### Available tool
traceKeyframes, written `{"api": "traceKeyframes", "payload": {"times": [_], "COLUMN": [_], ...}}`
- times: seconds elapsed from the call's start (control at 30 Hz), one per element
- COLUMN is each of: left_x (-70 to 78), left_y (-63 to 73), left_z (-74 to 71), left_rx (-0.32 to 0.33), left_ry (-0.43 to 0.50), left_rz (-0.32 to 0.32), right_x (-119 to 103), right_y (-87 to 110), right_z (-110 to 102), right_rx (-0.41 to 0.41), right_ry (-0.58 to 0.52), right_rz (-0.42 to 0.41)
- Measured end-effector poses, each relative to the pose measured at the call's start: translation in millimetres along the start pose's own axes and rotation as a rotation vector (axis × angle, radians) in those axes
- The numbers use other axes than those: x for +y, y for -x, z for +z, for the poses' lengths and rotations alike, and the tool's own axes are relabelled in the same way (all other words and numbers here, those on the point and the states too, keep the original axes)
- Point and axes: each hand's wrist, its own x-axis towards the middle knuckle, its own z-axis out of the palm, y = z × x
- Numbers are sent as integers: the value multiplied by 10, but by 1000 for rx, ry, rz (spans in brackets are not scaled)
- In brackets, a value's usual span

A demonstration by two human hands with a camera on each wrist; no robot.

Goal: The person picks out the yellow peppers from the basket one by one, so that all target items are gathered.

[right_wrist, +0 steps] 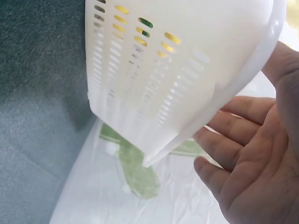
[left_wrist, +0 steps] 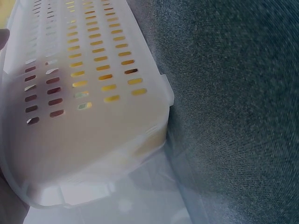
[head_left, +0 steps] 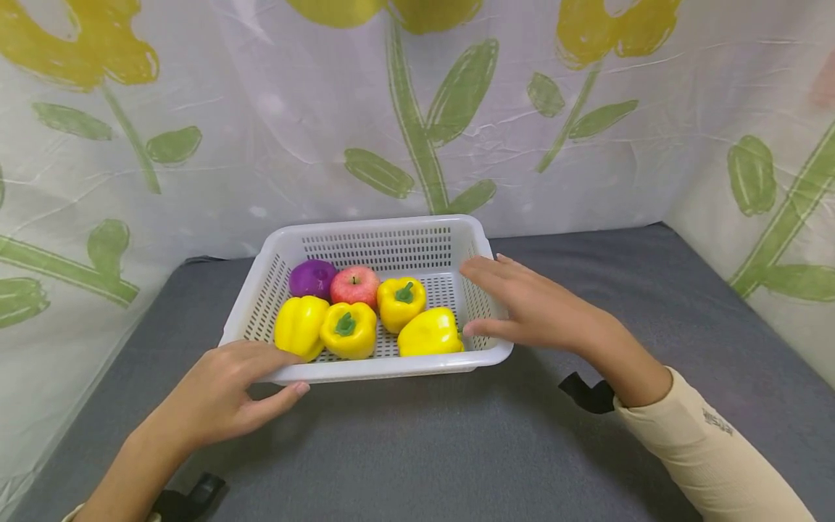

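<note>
A white slotted plastic basket sits on the grey cloth. Inside are several yellow bell peppers, a red apple and a glossy purple item of unclear kind. At the near left corner my left hand holds the rim, fingers over it and thumb outside at the front. My right hand is at the right end, its fingers extended over the rim. In the right wrist view, that palm faces the basket's outer wall, with the fingers loosely bent beside the rim.
Grey cloth covers the table around the basket. Behind it and along the sides hangs a white sheet printed with yellow flowers and green leaves. Black straps sit near both wrists.
</note>
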Motion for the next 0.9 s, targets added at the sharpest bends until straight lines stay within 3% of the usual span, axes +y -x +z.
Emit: {"api": "traceKeyframes", "payload": {"times": [0.33,0.7,0.9], "left_x": [-11,-19,-21], "left_y": [4,3,4], "left_z": [12,15,17], "left_rx": [18,15,18], "left_ry": [3,3,10], "left_rz": [20,17,25], "right_x": [-84,-179,-194], "right_y": [-118,-271,-317], "right_z": [55,139,180], "right_rx": [-56,-90,-125], "right_ry": [4,22,44], "right_rz": [6,-66,-43]}}
